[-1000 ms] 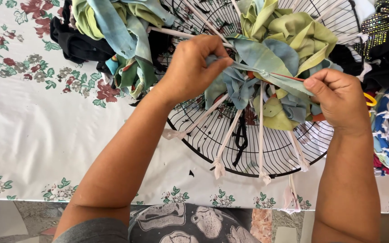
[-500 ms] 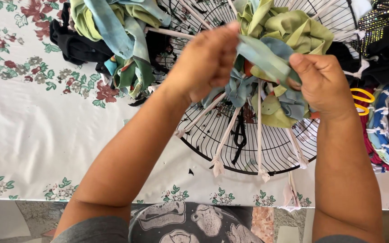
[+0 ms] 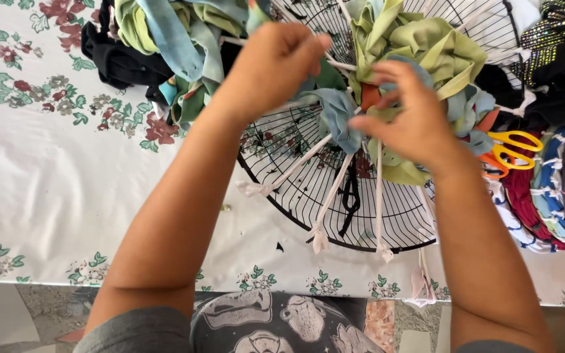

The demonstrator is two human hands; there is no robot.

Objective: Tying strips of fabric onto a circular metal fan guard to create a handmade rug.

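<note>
The tabletop (image 3: 67, 196) wears a white cloth printed with red and green flowers. A round black wire fan guard (image 3: 295, 176) lies on it, with dark fabric (image 3: 116, 59) at the upper left and folded colourful cloths (image 3: 557, 196) along the right edge.
</note>
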